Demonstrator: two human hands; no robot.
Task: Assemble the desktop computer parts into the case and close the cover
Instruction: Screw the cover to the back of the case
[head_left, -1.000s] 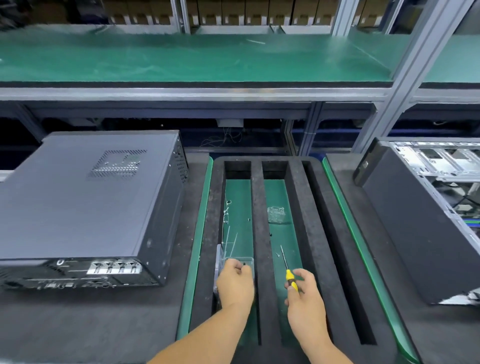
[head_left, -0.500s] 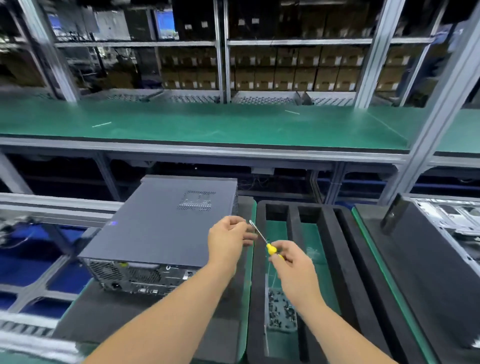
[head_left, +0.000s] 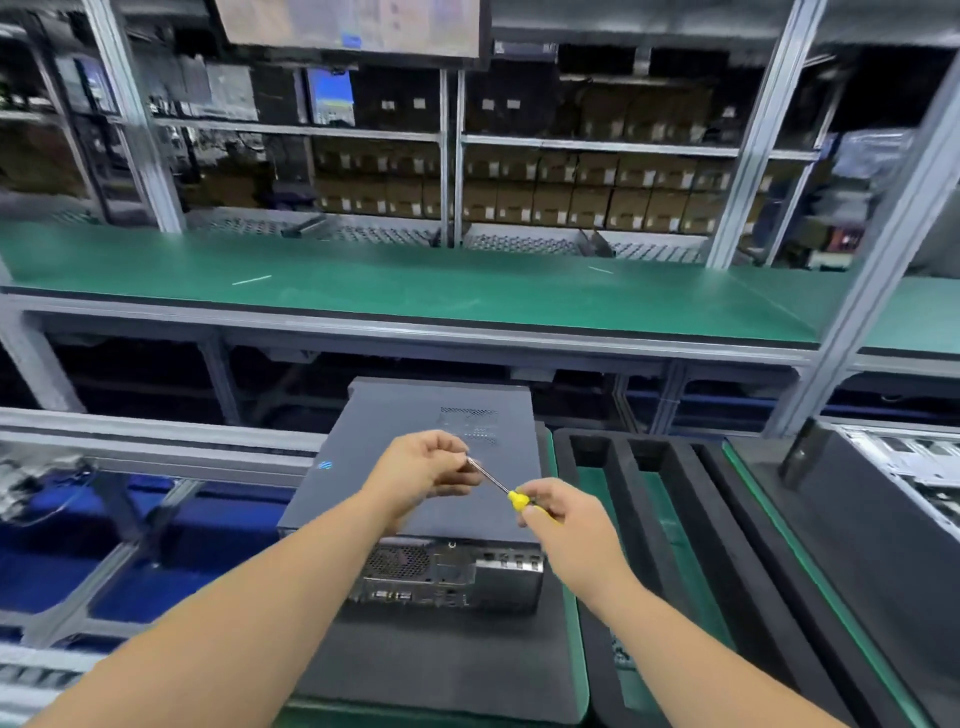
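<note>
Above the closed computer case (head_left: 415, 467) lying on a dark foam mat (head_left: 441, 660), my right hand (head_left: 566, 525) grips a yellow-handled screwdriver (head_left: 511, 493) while my left hand (head_left: 423, 467) pinches its tip; what the fingers hold there is too small to tell.

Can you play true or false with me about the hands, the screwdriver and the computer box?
1. The right hand holds a screwdriver with a yellow handle. True.
2. The left hand lies flat on the computer case. False: its fingers pinch at the screwdriver's metal tip, above the case.
3. The computer case has its cover off. False: the cover is on.
4. A black foam tray sits to the right of the case. True.
</note>
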